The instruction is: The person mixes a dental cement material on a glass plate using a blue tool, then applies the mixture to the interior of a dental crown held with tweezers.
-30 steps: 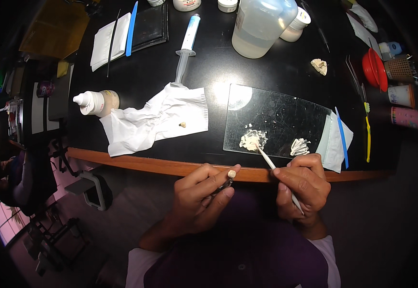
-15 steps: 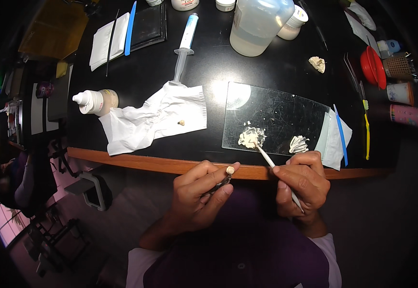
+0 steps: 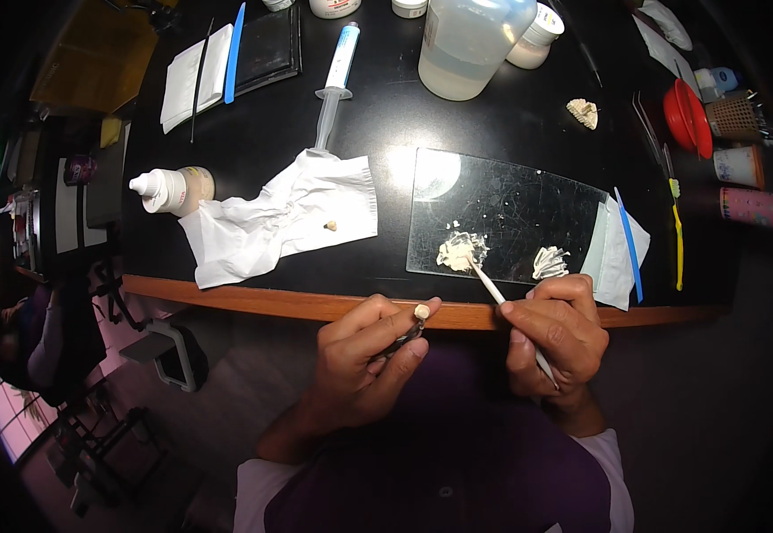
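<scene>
Two hands (image 3: 367, 355) (image 3: 559, 338), two pale heaps (image 3: 457, 255) (image 3: 550, 263)

A head-worn fisheye looks steeply down — left hand (image 3: 360, 360) and right hand (image 3: 562, 336) near, black table (image 3: 379, 98) beyond.

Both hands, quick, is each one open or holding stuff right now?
Left hand: closed, holding something dark with a small cream piece at its end.
Right hand: closed, holding a slim white tool, tip at the cream paste.

Head view — bench (image 3: 528, 124) | left hand (image 3: 364, 360) | right hand (image 3: 564, 333) — all now slightly higher, farther left
</scene>
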`<act>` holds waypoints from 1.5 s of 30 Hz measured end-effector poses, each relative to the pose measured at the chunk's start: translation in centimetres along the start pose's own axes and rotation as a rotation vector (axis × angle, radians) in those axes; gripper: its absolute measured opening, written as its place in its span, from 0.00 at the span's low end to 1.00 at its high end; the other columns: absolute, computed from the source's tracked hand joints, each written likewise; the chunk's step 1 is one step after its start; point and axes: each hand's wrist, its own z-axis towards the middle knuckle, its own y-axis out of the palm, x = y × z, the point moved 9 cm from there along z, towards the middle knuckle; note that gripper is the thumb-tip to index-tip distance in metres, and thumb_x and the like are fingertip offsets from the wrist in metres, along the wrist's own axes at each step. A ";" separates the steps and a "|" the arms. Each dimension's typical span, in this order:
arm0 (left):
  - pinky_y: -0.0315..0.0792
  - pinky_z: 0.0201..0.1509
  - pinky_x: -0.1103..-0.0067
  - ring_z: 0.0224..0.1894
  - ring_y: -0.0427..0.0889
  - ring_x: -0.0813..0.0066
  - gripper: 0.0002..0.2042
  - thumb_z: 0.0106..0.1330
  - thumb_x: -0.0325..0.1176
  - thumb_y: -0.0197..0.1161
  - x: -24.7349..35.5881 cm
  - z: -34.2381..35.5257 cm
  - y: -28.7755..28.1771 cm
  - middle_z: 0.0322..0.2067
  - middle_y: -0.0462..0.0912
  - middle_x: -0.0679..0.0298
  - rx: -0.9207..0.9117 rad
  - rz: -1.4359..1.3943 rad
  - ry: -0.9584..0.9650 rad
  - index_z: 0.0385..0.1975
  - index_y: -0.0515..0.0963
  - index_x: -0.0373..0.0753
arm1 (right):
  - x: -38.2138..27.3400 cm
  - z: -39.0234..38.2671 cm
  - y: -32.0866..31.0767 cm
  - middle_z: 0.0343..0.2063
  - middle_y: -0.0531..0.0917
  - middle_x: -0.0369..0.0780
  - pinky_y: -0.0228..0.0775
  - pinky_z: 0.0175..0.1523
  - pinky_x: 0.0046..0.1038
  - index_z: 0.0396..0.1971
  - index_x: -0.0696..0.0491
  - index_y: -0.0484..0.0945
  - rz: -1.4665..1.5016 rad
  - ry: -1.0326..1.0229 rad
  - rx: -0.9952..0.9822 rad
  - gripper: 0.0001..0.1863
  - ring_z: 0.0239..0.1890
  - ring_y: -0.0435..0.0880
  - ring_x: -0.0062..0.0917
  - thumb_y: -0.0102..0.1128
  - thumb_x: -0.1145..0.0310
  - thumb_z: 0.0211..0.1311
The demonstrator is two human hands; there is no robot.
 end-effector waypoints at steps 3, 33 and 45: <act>0.79 0.54 0.75 0.47 0.88 0.66 0.13 0.69 0.19 0.65 -0.6 -0.1 0.3 0.46 0.88 0.47 -0.046 -0.012 -0.120 0.51 0.82 0.21 | 0.1 0.0 -0.1 0.27 0.89 0.35 0.67 0.43 0.32 0.40 0.55 0.91 0.014 0.009 -0.003 0.17 0.33 0.82 0.25 0.66 0.77 0.47; 0.73 0.24 0.73 0.21 0.81 0.70 0.17 0.68 0.25 0.69 3.9 2.5 -2.1 0.27 0.79 0.62 -0.046 0.571 0.039 0.56 0.85 0.29 | 0.2 -0.1 0.0 0.27 0.90 0.37 0.70 0.43 0.30 0.39 0.57 0.92 0.022 0.006 -0.004 0.16 0.33 0.82 0.27 0.66 0.77 0.47; 0.74 0.23 0.73 0.20 0.81 0.69 0.12 0.63 0.25 0.72 4.3 3.3 -1.6 0.25 0.80 0.63 -0.130 0.653 0.104 0.46 0.88 0.31 | 0.0 -0.1 0.3 0.27 0.90 0.37 0.71 0.42 0.30 0.39 0.58 0.92 0.003 0.029 -0.022 0.15 0.34 0.82 0.27 0.67 0.76 0.50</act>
